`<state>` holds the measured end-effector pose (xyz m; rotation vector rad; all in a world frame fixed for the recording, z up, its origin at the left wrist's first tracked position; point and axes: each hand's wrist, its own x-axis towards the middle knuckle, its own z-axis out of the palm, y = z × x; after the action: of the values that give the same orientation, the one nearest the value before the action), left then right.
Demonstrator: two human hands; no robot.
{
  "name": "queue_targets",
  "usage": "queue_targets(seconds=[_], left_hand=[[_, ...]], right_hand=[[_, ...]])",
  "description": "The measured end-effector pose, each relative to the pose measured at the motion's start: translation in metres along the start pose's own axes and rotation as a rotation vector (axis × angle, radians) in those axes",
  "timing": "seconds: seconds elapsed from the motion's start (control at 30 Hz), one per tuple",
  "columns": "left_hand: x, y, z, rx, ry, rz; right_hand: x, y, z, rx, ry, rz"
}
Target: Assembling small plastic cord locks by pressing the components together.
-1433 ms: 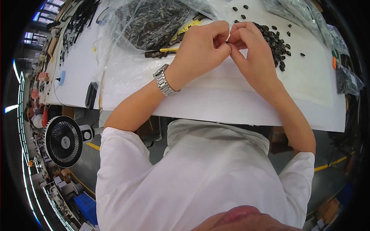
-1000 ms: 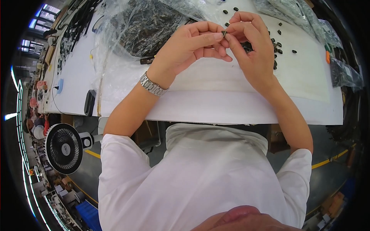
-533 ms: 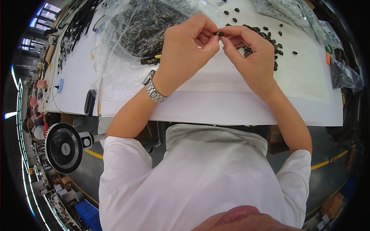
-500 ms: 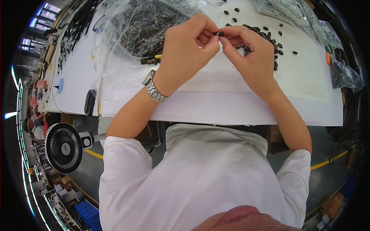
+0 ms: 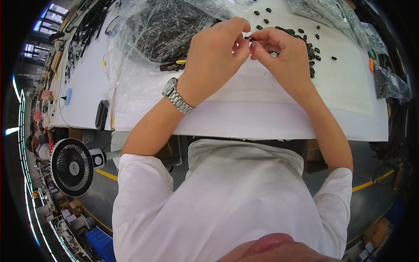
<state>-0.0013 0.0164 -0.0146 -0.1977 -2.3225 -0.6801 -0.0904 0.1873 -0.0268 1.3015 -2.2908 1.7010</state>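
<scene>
Right hand pinches a black piece above the surface, near a pile, beside the left hand, whose grip cannot be determined.

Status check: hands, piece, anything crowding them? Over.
Right hand pinches small dark piece. Left hand alongside, grip unclear. Plastic bag beside left hand; loose dark pieces beyond right.
</scene>
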Motion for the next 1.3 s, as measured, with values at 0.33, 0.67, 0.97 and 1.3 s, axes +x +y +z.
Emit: queue_targets(seconds=[0.33,0.67,0.97,1.3], left_hand=[[0.001,-0.007,-0.002,0.107,-0.039,0.09],[0.011,-0.02,-0.015,-0.674,-0.349,-0.442],[-0.003,-0.008,0.004,0.029,-0.099,-0.019],[0.01,-0.005,-0.019,-0.544,-0.342,-0.42]], right_hand=[[0.0,0.0,0.0,-0.258,-0.001,-0.181],[0.006,0.006,-0.01,0.374,-0.251,0.191],[-0.002,-0.008,0.001,0.275,-0.091,0.264],[0.013,0.02,-0.02,0.53,-0.362,0.203]])
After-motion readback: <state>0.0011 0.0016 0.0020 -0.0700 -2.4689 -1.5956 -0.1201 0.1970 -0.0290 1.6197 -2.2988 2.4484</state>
